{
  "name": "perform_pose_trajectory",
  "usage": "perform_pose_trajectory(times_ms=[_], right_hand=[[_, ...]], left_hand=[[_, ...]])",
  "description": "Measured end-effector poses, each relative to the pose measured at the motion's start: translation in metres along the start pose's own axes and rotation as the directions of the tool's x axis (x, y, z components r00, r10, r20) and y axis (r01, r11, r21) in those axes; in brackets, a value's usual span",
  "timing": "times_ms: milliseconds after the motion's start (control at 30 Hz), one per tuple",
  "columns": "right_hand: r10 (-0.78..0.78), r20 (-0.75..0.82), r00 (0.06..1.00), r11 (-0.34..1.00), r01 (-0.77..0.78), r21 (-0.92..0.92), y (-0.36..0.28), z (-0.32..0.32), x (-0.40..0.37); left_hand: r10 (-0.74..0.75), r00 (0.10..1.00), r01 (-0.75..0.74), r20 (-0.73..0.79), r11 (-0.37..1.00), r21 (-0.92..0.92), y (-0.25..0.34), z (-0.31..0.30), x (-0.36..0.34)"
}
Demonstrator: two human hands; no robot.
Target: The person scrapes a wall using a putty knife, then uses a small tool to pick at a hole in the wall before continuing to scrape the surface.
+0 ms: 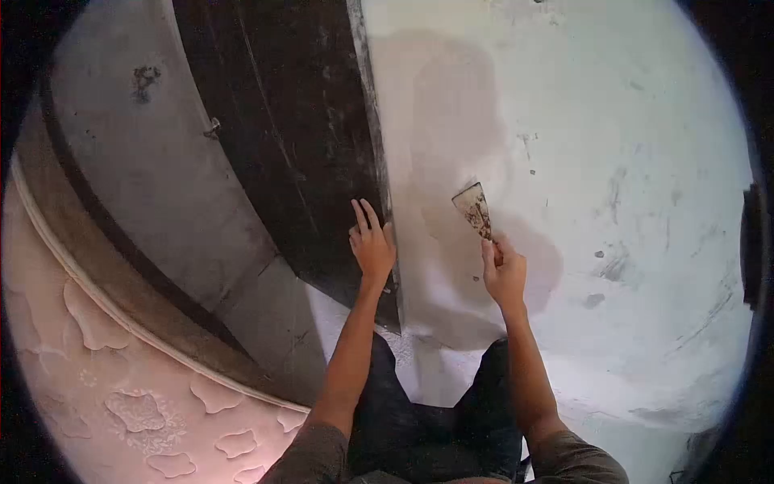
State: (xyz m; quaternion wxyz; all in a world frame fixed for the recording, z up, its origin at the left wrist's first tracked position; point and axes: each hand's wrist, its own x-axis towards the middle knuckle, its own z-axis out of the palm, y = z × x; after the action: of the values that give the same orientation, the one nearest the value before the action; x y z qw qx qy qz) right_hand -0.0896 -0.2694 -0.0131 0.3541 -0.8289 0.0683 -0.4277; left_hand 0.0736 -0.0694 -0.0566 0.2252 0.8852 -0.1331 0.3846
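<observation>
My left hand (373,244) rests with its fingers apart on the edge of a dark brown door or panel (298,137), holding nothing. In my right hand (505,274) is the handle of a putty knife (474,208), its stained blade pointing up and to the left. The blade lies over or against a pale, scuffed wall (580,202), right of the panel. Whether the blade touches the wall is hard to tell.
A pink patterned mattress (137,403) with a brown border fills the lower left. Grey floor (177,177) lies between it and the panel. My knees in dark trousers (435,427) are below. A dark object (752,246) stands at the far right edge.
</observation>
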Motion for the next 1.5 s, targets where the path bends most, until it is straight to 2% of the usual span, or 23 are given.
perform_pose_trajectory(times_ms=[100,233,300,400,567,633,733,833,900,1033,1100,1200,1333,1433,1500], right_hand=[[-0.003,-0.026,1.000,0.998,0.004,0.058,-0.006,-0.002,0.000],[0.038,0.008,0.999,0.999,-0.038,0.016,-0.004,-0.003,-0.002],[-0.023,-0.037,0.999,0.999,0.024,0.027,-0.006,-0.002,-0.001],[-0.004,-0.025,1.000,1.000,0.004,-0.017,-0.008,-0.002,-0.002],[-0.013,-0.035,0.999,1.000,0.014,0.028,0.001,0.001,-0.003],[-0.011,-0.022,1.000,1.000,0.012,0.012,0.000,0.001,-0.004],[-0.015,-0.036,0.999,0.999,0.016,0.034,-0.006,-0.001,-0.002],[-0.074,-0.037,0.997,0.997,0.073,-0.013,-0.010,-0.005,0.000],[-0.031,-0.017,0.999,0.999,0.030,-0.020,-0.011,-0.005,0.000],[-0.042,-0.020,0.999,0.999,0.042,0.005,-0.010,-0.006,0.000],[0.034,0.026,0.999,0.997,-0.035,0.068,-0.018,-0.010,-0.001],[-0.044,-0.010,0.999,0.999,0.044,0.003,-0.010,-0.007,-0.001],[-0.037,-0.026,0.999,0.999,0.036,-0.029,-0.010,-0.006,-0.003],[-0.009,-0.033,0.999,0.999,0.010,0.035,-0.017,-0.008,-0.003],[-0.005,0.012,1.000,1.000,0.005,-0.011,-0.017,-0.013,-0.002]], left_hand=[[0.007,1.000,-0.007,-0.007,1.000,0.024,-0.006,0.004,-0.001],[-0.048,0.998,0.046,0.049,0.999,0.024,-0.013,0.000,0.006],[-0.036,0.999,0.034,0.038,0.997,0.065,-0.019,-0.001,0.012],[-0.044,0.998,0.040,0.053,0.996,0.086,-0.031,-0.001,0.018],[-0.062,0.993,0.051,0.100,0.993,0.108,-0.039,0.004,0.024],[0.002,1.000,-0.005,0.029,0.994,0.111,-0.043,0.006,0.025],[-0.009,1.000,0.007,0.021,0.998,0.069,-0.046,0.006,0.028],[-0.037,0.998,0.032,0.058,0.996,0.082,-0.045,0.004,0.028],[-0.062,0.996,0.056,0.071,0.995,0.086,-0.043,0.004,0.029],[-0.076,0.994,0.066,0.074,0.991,0.119,-0.044,0.005,0.028],[-0.085,0.993,0.075,0.087,0.990,0.119,-0.045,0.006,0.029],[-0.080,0.994,0.069,0.079,0.988,0.136,-0.046,0.007,0.031],[-0.071,0.994,0.058,0.083,0.988,0.146,-0.046,0.002,0.030],[-0.088,0.995,0.079,0.051,0.985,0.156,-0.048,0.003,0.032],[-0.095,0.993,0.085,0.064,0.987,0.140,-0.049,0.002,0.031]])
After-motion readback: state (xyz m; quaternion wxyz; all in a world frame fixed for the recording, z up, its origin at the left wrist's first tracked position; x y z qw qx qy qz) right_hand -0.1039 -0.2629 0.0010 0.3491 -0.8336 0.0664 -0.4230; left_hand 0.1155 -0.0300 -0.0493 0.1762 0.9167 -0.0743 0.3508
